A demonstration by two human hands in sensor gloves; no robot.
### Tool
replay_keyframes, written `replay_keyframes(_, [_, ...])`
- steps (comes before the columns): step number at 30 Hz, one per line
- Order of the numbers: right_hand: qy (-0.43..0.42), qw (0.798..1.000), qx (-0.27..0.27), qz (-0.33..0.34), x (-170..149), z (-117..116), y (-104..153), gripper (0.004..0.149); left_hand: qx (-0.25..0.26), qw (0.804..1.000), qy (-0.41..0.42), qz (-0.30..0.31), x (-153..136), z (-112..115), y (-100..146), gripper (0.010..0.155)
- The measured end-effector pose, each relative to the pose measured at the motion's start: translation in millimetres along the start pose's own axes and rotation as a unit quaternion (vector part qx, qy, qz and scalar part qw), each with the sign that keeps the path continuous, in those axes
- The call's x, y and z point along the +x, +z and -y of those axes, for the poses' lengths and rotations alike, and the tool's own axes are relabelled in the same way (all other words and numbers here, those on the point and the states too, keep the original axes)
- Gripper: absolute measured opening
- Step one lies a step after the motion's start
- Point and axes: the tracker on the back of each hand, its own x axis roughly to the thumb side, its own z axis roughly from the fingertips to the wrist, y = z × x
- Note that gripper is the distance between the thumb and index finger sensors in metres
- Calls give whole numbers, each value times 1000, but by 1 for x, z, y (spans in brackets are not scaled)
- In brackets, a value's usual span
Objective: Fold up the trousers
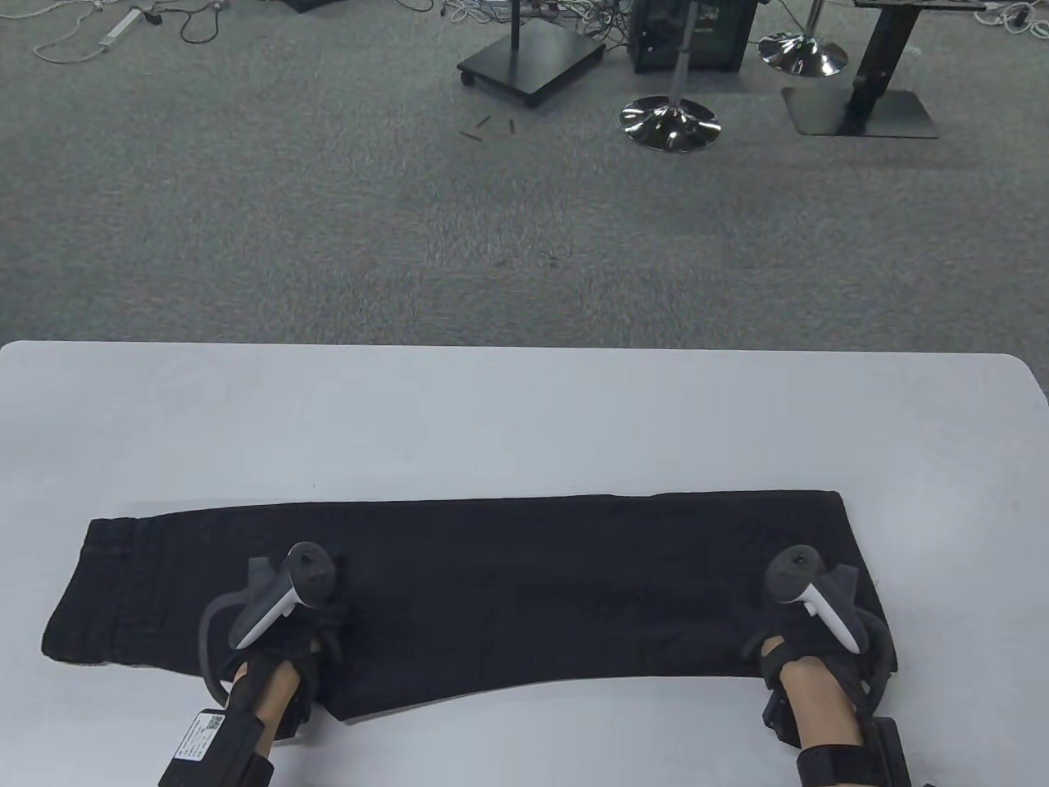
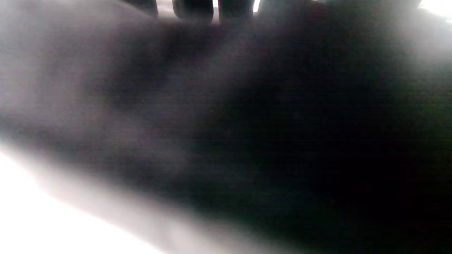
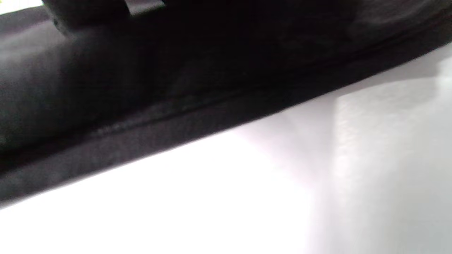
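Trousers (image 1: 524,590): black, laid flat as one long band across the near part of the white table (image 1: 524,426), waist end at the left, leg hems at the right.
Left hand (image 1: 283,611): rests on the trousers near the waist end; the tracker hides the fingers, so open or gripping cannot be told.
Left wrist view: blurred dark cloth; fingertips (image 2: 192,8) at the top edge.
Right hand (image 1: 811,611): rests on the trousers near the hem end; finger state cannot be told.
Right wrist view: stitched cloth edge lying on the table.
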Motion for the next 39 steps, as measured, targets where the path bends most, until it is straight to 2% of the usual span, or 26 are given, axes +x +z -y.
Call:
replay_keyframes(7, [-84,994,-21,-59,-45,35,16,67,-18,1000,-15,-1,0,1,-8,75])
replay_keyframes(10, [-51,996,10,-66,-47,35,21,63,-26,1000,6,-1,-2,3,-12,75])
replay_keyframes(14, [-15,998,-1,-68,-41,31,23,59,-23,1000,6,0,-3,5,-11,76])
replay_keyframes(19, [26,999,-33,5,-15,29,38,58,-23,1000,5,0,-3,5,-11,76])
replay_keyframes(23, [86,989,-53,109,13,22,64,52,-23,1000,6,0,-3,5,-11,75])
replay_keyframes(26, [111,979,-44,168,25,14,77,48,-22,1000,4,0,-3,5,-10,76])
replay_keyframes(28, [129,972,-19,195,30,6,79,47,-23,1000,5,0,-3,5,-10,75])
replay_keyframes(36, [166,969,-23,181,40,-14,63,53,-22,1000,8,0,-2,6,-10,75])
replay_keyframes(39, [194,961,-61,186,52,-19,61,54,-22,1000,8,1,-2,7,-10,75])
